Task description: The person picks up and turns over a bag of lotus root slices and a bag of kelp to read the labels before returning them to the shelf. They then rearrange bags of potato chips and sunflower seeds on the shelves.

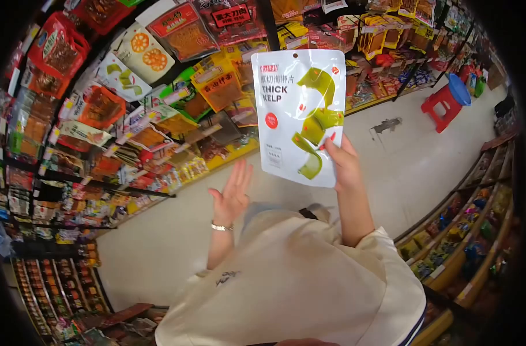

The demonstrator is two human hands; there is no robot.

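A white snack bag printed "THICK KELP" with green kelp pieces faces me, held nearly upright. My right hand grips its lower right edge, the thumb on the front and the other fingers hidden behind. To the left and a little below the bag, my left hand is raised with its fingers stretched out and nothing in it. A metal-coloured bracelet circles the left wrist. On the shelf at the left hangs a similar white bag with green pieces on it.
Shelves of packaged snacks run along the left and far side. A red stool with a blue basin-like object on top stands on the pale floor at the far right. Curved shelves with small packets line the right.
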